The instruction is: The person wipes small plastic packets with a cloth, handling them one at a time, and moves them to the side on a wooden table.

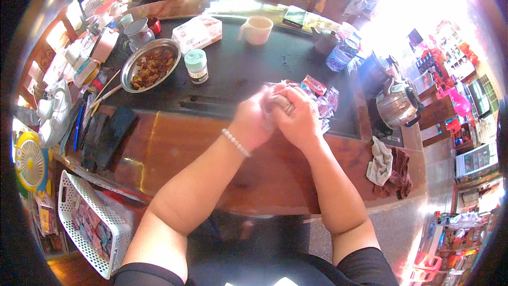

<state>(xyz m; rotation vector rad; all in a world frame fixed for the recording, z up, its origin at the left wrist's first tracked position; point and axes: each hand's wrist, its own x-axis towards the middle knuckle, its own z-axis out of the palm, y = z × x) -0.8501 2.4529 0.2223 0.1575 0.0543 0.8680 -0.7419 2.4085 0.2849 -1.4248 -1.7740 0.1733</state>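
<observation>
My left hand [256, 117], with a beaded bracelet [236, 143] at its wrist, and my right hand [295, 115] are clasped together over the near edge of the dark table inset. Something pale and clear, perhaps thin plastic, shows between the palms; the fingers hide most of it. Just beyond my right hand lie small wrapped packets [327, 103], one of them red. A white jar with a mint lid [196, 66] stands to the left. Beside it, a steel bowl [176, 65] holds brown food pieces.
A tissue box [198, 33] and a beige cup [258, 31] stand farther back. On the right are a dark teapot [323, 41], a glass kettle [397, 105] and crumpled cloths [381, 163]. A white basket [93, 222] with packets is at lower left, near a yellow fan [31, 163].
</observation>
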